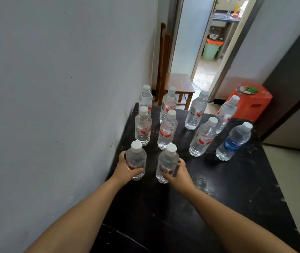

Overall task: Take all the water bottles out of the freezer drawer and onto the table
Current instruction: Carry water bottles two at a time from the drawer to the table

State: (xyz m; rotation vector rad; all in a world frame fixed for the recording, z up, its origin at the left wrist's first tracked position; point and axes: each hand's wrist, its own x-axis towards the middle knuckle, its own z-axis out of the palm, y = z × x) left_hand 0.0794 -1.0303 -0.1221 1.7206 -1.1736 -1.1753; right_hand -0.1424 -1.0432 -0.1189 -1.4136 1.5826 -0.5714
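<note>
Head view: both hands down on the black desk (218, 198), each wrapped around one water bottle. Left hand (125, 169) grips the left bottle (136, 159); fingers (136, 170) curl around its lower body from the near side, thumb on the wall side. Right hand (178, 170) grips the right bottle (167, 162); fingers clamped round its label band, thumb up near the shoulder. Both bottles upright, bases at or on the desk surface — can't tell if fully seated. They stand just beside each other, not touching.

Beyond the fingers, eight more bottles stand upright on the desk, none held:
- directly past the left hand: two red-label bottles in line, one near (142, 126), one far (145, 100)
- directly past the right hand: two more, near (167, 130) and far (168, 105)
- right of the right hand: red-label bottle (203, 137), then a blue-label bottle (234, 142) further right
- far right corner: two more (196, 111), (226, 114)

All caps white and on. Freezer drawer not in frame.

Left of the left hand: grey wall (54, 88), desk edge against it. Past the desk: wooden chair (178, 83), red plastic stool (251, 103), open doorway with a green bin (210, 51).
</note>
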